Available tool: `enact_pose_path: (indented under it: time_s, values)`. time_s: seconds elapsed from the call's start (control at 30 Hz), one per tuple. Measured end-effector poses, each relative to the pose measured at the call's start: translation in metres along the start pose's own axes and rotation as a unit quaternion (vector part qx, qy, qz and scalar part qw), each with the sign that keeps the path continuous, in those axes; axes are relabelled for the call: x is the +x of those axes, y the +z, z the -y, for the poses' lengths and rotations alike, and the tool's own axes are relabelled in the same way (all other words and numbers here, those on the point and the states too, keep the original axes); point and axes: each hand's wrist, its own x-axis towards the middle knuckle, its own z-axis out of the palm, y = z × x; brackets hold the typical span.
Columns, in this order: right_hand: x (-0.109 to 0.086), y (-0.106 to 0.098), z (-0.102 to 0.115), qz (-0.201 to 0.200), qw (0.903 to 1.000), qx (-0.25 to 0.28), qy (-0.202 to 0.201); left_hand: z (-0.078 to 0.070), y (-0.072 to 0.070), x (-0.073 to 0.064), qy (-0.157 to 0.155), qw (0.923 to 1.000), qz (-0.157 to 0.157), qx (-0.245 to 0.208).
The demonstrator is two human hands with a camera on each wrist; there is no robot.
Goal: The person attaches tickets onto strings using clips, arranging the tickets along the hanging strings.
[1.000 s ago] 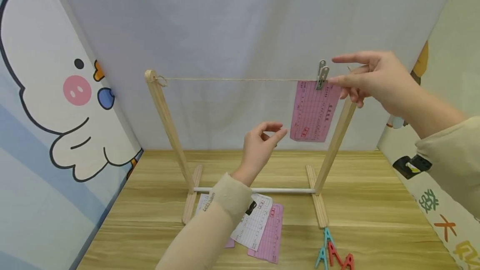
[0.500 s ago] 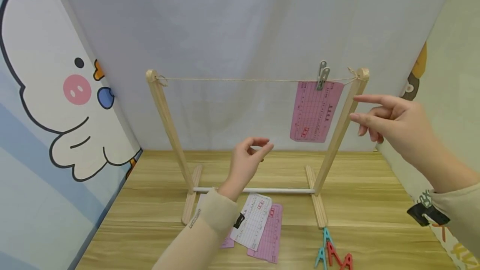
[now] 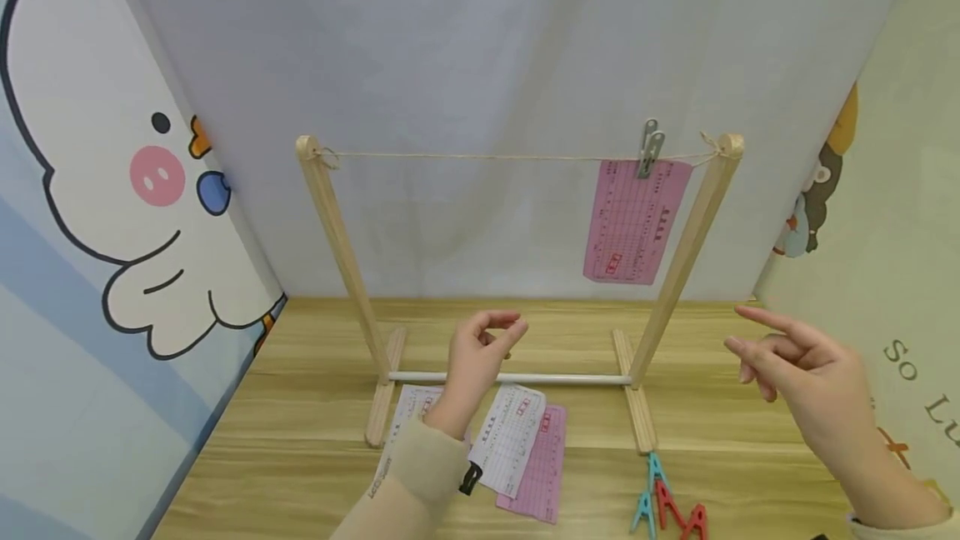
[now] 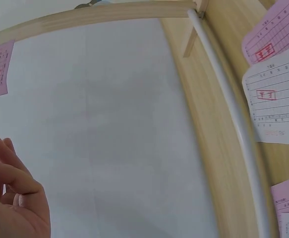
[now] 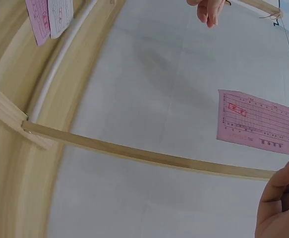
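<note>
A pink printed slip (image 3: 637, 223) hangs from the string (image 3: 465, 157) near its right end. A grey metal clip (image 3: 649, 152) fastens its top edge. My left hand (image 3: 476, 361) is in the air in front of the frame's white crossbar, fingers loosely bent, holding nothing. Below it lie a white printed slip (image 3: 512, 440), a pink slip (image 3: 547, 465) and another white slip (image 3: 408, 415), partly hidden by my left sleeve. My right hand (image 3: 810, 382) hovers right of the frame, index finger extended, nothing in it. In the right wrist view the hanging slip (image 5: 256, 121) shows beside my hand.
Several teal and red plastic clothespins (image 3: 663, 498) lie at the table's front right. The wooden frame (image 3: 682, 273) stands on two feet joined by a white crossbar (image 3: 562, 379). A pale cloth backs the table, with cartoon-printed panels at both sides.
My right hand has left the metal clip and dropped down to the right. My left hand has moved down and left toward the slips. The pink slip stays hanging from the string.
</note>
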Motion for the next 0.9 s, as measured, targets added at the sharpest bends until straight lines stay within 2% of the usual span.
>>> enact_pose_path:
  time_s: [0.2,0.37,0.53,0.63,0.73,0.9]
  values:
    - [-0.027,-0.003,-0.029,-0.041,0.9965,0.010,0.072,0.021,-0.002,-0.010,-0.009,0.9993,-0.035,0.000]
    - [-0.047,-0.002,-0.050,-0.066,0.9888,0.020,0.132,0.038,-0.001,-0.016,-0.032,0.9980,-0.054,0.009]
    - [-0.065,0.002,-0.072,-0.077,0.9786,0.004,0.191,0.052,-0.001,-0.022,-0.044,0.9966,-0.065,0.025]
    - [-0.074,0.006,-0.084,-0.086,0.9660,-0.018,0.243,0.062,-0.002,-0.026,-0.052,0.9956,-0.067,0.040]
    - [-0.082,0.009,-0.094,-0.099,0.9478,-0.047,0.299,0.073,-0.003,-0.032,-0.060,0.9940,-0.071,0.058]
    - [-0.097,0.013,-0.110,-0.115,0.9227,-0.049,0.365,0.092,-0.006,-0.042,-0.070,0.9921,-0.074,0.073]
